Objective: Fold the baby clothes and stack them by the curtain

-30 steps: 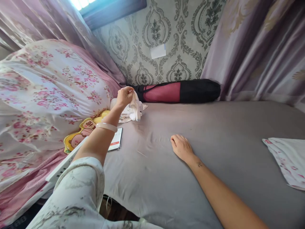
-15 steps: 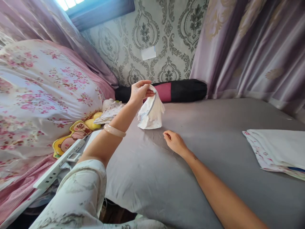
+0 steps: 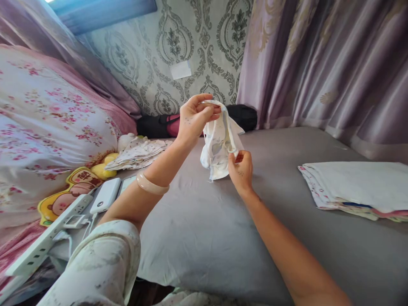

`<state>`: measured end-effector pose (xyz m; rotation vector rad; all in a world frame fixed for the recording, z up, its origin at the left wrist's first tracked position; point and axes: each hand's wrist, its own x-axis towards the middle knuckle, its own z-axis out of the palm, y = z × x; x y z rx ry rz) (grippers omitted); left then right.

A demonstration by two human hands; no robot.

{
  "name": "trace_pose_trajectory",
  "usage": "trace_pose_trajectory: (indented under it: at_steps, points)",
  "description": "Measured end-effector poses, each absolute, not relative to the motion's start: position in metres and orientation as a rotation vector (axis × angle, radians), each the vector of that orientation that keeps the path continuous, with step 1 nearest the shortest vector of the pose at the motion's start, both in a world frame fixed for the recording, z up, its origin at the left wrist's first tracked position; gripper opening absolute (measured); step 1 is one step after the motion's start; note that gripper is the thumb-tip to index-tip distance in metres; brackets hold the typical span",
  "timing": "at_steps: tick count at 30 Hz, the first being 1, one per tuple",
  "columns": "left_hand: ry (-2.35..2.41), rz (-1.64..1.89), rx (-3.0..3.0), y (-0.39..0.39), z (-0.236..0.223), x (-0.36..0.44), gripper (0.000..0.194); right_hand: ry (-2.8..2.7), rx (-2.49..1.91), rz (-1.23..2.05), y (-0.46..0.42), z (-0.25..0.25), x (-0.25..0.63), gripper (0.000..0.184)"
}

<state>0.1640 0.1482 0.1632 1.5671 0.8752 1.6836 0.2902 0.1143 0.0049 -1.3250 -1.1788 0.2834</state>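
The right hand (image 3: pixel 241 172), empty half a second ago, now has its fingertips closed on the lower right edge of the white cloth (image 3: pixel 218 146) — so the piece is gripped from two sides. The left hand (image 3: pixel 198 114) pinches its top edge, fingers nearly together. The cloth hangs over the bed (image 3: pixel 191 229), between a loose pile (image 3: pixel 140 154) and a folded stack (image 3: pixel 360 182).

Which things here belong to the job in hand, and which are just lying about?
In the job:
white cloth, held by left hand and right hand
probably the cloth pile at left and folded stack at right

Apparently lying about:
power strip
white power bank
cartoon cushion
black and red bag
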Motion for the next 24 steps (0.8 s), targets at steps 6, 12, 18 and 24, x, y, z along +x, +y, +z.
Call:
trace_pose_trajectory:
  at_steps: [6, 12, 18, 24]
  points:
    - [1.002, 1.697, 1.577, 0.143, 0.159, 0.146, 0.030, -1.179, -1.184, 0.333, 0.130, 0.018, 0.330, 0.028]
    - [1.179, 1.631, 1.506, 0.139, 0.136, 0.122, 0.025, -1.222, -1.140, 0.292, 0.124, 0.044, 0.357, 0.029]
    - [1.194, 1.494, 1.443, 0.134, 0.107, 0.110, 0.030, -1.346, -1.119, 0.260, 0.106, 0.069, 0.371, 0.023]
    - [1.261, 1.412, 1.508, 0.133, 0.078, 0.104, 0.023, -1.493, -1.136, 0.372, 0.086, 0.088, 0.380, 0.024]
